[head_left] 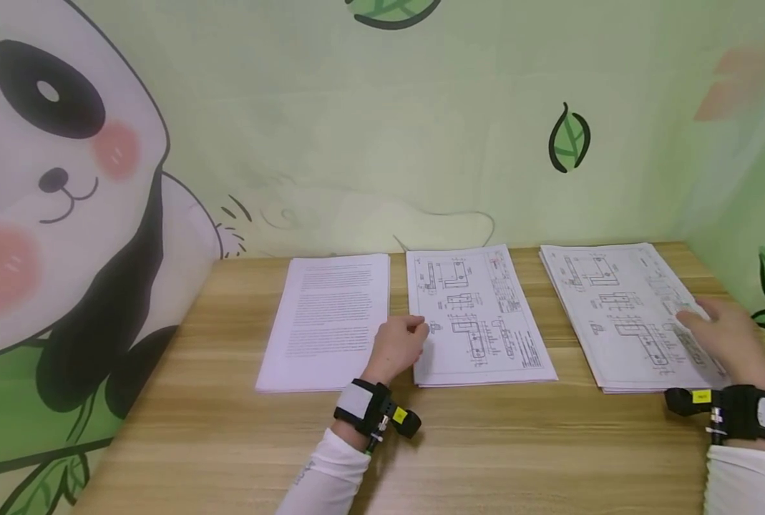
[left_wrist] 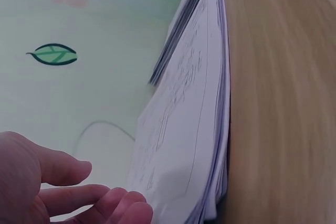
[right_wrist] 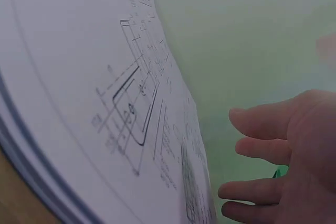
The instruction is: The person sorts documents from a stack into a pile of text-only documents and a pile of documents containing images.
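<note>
Over the left edge of the middle stack of drawing sheets (head_left: 440,357) is my left hand (head_left: 395,348), its fingers loosely bent. The left wrist view shows nothing between that hand's (left_wrist: 79,198) thumb and fingers; whether they touch the paper I cannot tell. My right hand (head_left: 726,336) is at the right edge of the right stack of drawing sheets (head_left: 614,343), thumb toward the top sheet. In the right wrist view the right hand's (right_wrist: 294,161) fingers are extended and spread beside the printed sheet (right_wrist: 63,77), with no paper pinched between them.
A stack of text pages (head_left: 330,322) lies left of the middle stack. All three stacks rest on a wooden table (head_left: 485,443). Behind it rises a pale green wall (head_left: 356,143) with a panda drawing (head_left: 66,214) at left and leaf drawings.
</note>
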### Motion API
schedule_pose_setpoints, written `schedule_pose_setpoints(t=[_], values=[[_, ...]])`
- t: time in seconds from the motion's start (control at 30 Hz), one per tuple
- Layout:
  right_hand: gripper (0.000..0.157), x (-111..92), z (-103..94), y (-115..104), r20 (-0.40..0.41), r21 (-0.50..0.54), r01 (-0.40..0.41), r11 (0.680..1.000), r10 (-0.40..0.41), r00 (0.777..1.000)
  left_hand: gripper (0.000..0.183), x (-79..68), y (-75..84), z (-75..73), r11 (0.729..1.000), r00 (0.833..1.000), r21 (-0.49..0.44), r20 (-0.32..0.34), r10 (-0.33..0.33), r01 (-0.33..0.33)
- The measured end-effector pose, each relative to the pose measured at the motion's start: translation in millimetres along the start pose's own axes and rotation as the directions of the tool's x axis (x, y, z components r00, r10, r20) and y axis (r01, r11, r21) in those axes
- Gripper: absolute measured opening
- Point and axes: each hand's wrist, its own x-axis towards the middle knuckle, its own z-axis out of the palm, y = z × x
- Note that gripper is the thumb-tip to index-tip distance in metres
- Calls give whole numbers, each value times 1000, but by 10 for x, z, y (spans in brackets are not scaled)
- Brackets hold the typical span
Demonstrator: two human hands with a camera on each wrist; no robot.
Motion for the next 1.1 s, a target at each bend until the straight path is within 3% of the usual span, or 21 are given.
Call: schedule_pose_setpoints(t=[0.23,0.4,0.57,0.8,0.93,1.1], values=[[80,28,29,103,7,-12,-45,999,45,999,38,-62,165,268,994,990,4,82,113,-113],[78,22,52,99,-20,6,-89,996,89,996,35,-140,344,594,979,965,-69,168,202,-193],[74,8,75,38,-46,9,-127,992,127,991,32,-224,499,936,968,947,-141,216,236,-209],[68,25,82,-8,-72,75,-197,978,202,977,33,-275,637,1338,960,949,-263,268,167,-95],[70,43,84,-11,-74,94,-195,976,203,976,38,-256,678,1496,948,947,-315,294,129,-31],[73,41,88,-38,-43,99,-135,986,140,989,45,-204,711,1623,888,950,-453,305,71,79]])
